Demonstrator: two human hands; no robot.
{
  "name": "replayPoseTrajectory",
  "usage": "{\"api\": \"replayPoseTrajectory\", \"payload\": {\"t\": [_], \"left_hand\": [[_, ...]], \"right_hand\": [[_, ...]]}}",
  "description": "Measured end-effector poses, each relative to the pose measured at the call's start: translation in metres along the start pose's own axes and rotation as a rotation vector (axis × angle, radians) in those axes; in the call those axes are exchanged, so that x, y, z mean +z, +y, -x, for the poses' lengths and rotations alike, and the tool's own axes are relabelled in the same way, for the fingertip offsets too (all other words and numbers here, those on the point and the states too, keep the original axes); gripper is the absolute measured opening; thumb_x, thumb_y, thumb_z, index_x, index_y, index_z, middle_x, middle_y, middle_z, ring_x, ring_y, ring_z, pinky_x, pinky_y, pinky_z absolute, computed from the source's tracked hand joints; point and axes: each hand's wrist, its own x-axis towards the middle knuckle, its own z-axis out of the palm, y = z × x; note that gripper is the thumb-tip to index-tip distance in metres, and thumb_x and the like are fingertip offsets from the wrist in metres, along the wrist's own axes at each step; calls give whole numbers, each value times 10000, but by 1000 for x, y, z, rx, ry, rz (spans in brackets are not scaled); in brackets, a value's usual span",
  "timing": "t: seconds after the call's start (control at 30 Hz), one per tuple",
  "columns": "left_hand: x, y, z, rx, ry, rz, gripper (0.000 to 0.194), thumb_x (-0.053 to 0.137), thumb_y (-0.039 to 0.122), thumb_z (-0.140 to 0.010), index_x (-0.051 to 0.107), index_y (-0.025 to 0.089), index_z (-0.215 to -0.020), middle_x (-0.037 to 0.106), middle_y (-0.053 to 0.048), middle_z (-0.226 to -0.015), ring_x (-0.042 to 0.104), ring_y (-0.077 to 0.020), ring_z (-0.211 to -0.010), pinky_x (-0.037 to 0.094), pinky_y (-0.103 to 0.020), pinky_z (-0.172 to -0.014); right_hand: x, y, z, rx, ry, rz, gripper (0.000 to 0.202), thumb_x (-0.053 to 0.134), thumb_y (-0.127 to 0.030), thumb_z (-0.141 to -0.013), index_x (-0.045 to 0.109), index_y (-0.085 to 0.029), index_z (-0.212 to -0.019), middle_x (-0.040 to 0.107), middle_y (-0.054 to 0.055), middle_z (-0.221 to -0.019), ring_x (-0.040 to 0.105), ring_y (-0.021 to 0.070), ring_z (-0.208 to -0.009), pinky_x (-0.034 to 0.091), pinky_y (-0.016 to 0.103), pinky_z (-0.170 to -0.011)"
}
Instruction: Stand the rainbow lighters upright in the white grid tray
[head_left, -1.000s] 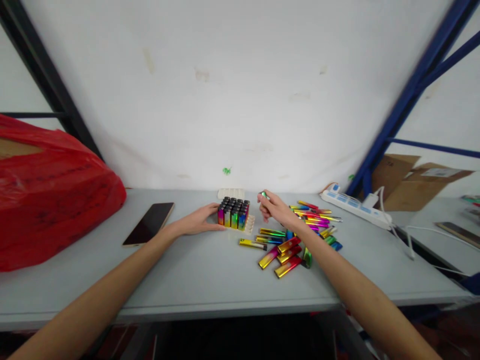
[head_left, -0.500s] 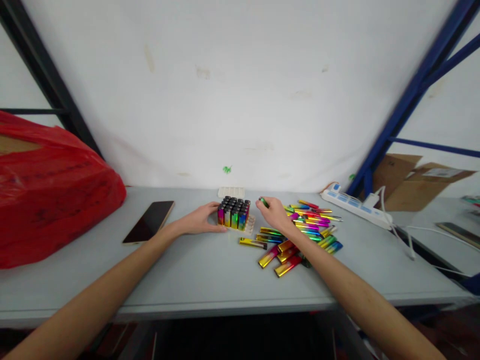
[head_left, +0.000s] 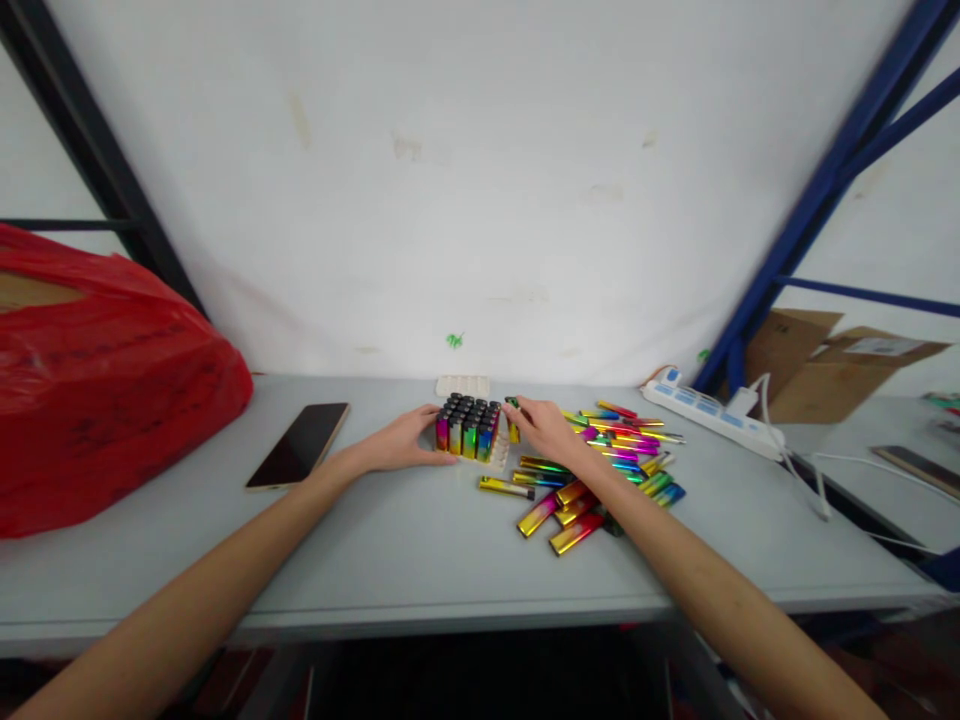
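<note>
Several shiny multicoloured lighters point(head_left: 466, 430) with black tops stand upright in rows in a pale plastic tray point(head_left: 498, 455). My left hand point(head_left: 405, 437) grips the left end of this tray, with the thumb along the front and the fingers at the back corner. A single yellow-green lighter point(head_left: 514, 425) is pinched upright in my right hand point(head_left: 541, 425), just right of the standing rows and by the tray's bare slots. Loose lighters point(head_left: 574, 500) lie in a pile under and around my right forearm. One yellow lighter point(head_left: 507, 488) lies in front of the tray.
Behind the filled tray lies another pale slotted piece point(head_left: 463, 385) near the wall. A phone point(head_left: 298, 445) rests left of my left hand, with a red plastic bag point(head_left: 112, 380) beyond it. At the right are a white power strip point(head_left: 712, 410) with cables and cardboard point(head_left: 840, 370).
My right hand has moved slightly left and down toward the tray, and the lighter in it has turned upright. My left hand stays at the tray.
</note>
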Motion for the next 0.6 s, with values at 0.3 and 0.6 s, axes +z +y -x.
{"api": "replayPoseTrajectory", "payload": {"t": [0.3, 0.6], "left_hand": [[1, -2, 0, -6, 8, -2, 882, 760, 725, -740, 603, 161, -1401, 587, -159, -1483, 562, -372, -1342, 427, -469, -1184], [0, 0, 0, 1, -2, -7, 855, 753, 713, -755, 606, 157, -1387, 596, -157, -1471, 568, -368, -1336, 425, -463, -1186]], "right_hand": [[-4, 1, -2, -16, -97, 11, 318, 483, -409, -1085, 617, -182, -906, 723, 60, -801, 652, 177, -746, 389, 268, -704], [-6, 5, -3, -73, -187, 80, 315, 557, -406, -1052, 667, -146, -911, 737, 92, -855, 634, 179, -755, 395, 272, -701]]}}
